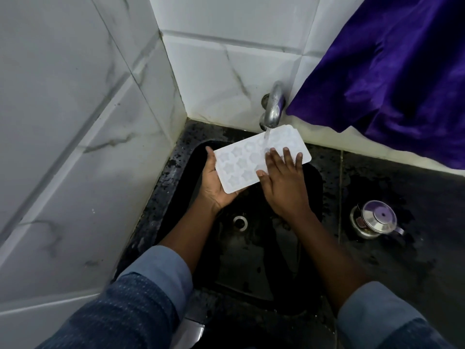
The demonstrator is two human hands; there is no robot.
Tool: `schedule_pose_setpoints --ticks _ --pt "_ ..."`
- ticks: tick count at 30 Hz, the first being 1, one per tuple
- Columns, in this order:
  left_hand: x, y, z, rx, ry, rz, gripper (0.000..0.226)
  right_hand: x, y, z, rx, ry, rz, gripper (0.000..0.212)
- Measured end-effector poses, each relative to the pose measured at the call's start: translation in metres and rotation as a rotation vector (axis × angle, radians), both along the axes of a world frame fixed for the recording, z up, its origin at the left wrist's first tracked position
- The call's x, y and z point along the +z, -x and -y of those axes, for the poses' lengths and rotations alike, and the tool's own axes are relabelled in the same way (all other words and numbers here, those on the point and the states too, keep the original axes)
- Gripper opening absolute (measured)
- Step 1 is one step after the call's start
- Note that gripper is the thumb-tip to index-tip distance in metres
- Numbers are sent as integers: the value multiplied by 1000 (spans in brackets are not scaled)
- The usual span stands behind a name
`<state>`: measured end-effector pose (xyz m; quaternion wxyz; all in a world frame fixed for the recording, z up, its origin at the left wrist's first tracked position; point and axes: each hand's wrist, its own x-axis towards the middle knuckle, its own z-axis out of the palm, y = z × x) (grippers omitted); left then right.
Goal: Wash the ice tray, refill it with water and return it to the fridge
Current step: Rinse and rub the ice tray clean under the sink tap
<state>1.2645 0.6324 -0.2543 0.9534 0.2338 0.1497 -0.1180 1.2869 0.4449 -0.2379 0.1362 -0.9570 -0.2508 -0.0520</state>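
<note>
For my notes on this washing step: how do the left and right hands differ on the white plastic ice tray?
The left hand supports the white plastic ice tray from below, thumb over its edge; the right hand lies flat on top, fingers straight and spread. The right hand's fingertips reach the tap water; the left hand is away from it. Both touch the tray.

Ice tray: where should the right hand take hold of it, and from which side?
Probably the bare right-end rim of the ice tray, approached from the right: it is flat and thin, the left hand holds the opposite end from below, and the right hand lies flat on top beside that rim.
</note>
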Motion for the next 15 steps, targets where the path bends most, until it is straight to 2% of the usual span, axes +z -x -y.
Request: schedule_pose_setpoints --ticks 3,5,8,10,12,15 --pt "-2 10 -1 -9 26 21 110 3 2 -22 18 92 -79 91" --pt "-4 13 2 -6 58 31 113 4 11 -39 90 142 -115 96" --pt "-4 14 2 4 40 -8 117 -1 30 -45 391 232 -51 91" --pt "-7 18 -3 -4 47 12 119 -3 31 -33 498 240 -39 90" --pt "-12 25 -6 13 58 31 118 -3 16 -19 410 213 -75 91" --pt "-13 34 0 3 119 80 116 -1 -14 -13 121 148 -169 97"
